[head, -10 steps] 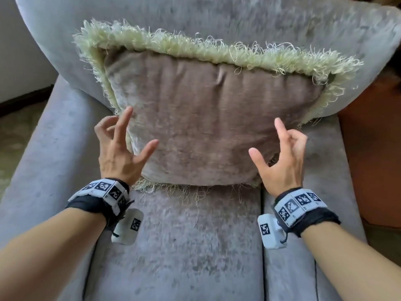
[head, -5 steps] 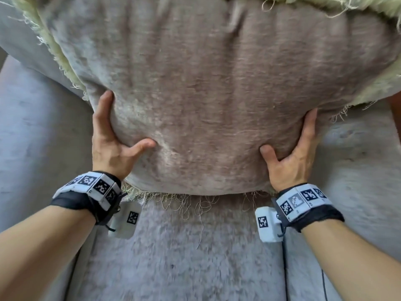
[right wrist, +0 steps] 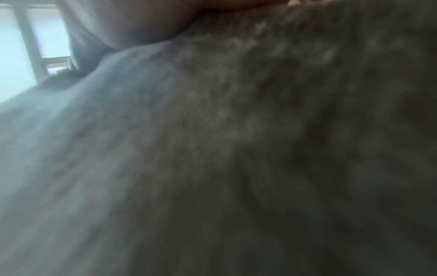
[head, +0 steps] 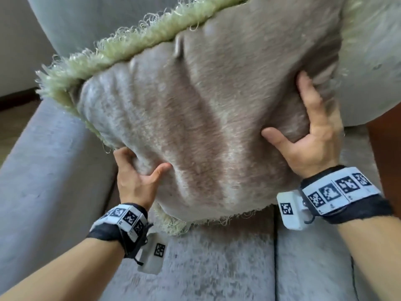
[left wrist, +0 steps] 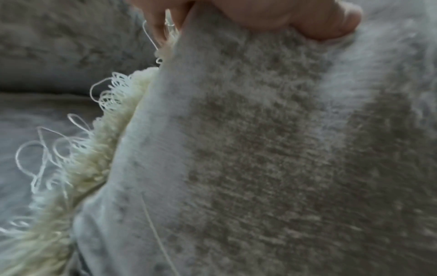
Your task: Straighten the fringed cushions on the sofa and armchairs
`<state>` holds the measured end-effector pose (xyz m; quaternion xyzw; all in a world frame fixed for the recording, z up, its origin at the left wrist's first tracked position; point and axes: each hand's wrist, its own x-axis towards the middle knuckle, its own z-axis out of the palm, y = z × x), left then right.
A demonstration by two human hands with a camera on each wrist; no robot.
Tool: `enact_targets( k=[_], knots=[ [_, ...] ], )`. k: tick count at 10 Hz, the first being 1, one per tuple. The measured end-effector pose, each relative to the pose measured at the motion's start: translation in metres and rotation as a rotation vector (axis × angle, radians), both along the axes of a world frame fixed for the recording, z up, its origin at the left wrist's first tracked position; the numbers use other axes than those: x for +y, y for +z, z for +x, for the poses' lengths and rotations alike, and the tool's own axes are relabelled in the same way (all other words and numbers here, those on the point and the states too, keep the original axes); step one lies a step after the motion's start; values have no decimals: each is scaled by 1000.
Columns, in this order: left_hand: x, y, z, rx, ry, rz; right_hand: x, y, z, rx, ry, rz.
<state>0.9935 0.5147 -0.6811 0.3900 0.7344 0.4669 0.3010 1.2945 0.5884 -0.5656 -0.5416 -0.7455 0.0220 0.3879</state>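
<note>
Above grey armchair (head: 54, 161), both hands' grip clamps cushion (head: 206, 118), now tilted, left corner lower.

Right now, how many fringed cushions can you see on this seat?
1. The fringed cushion is tilted against the armchair backrest, gripped by the left hand and right hand. Others may lie outside the view.

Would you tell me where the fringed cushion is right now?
In the head view, the fringed cushion is tilted against the armchair backrest, gripped by the left hand and right hand.
</note>
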Motion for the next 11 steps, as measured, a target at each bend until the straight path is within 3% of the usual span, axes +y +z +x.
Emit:
enact_targets(
  k=[2,7,9,11],
  knots=[
    [-13,-9,24,-128,57,-80,27,54,-17,-208,85,-89],
    [53,-53,20,-170,71,-57,64,-4,-14,-202,34,-37],
    [49,-45,13,-153,73,-74,55,5,-16,-184,48,-71],
    [30,0,2,28,239,-51,26,22,-8,-222,10,10]
  ],
)
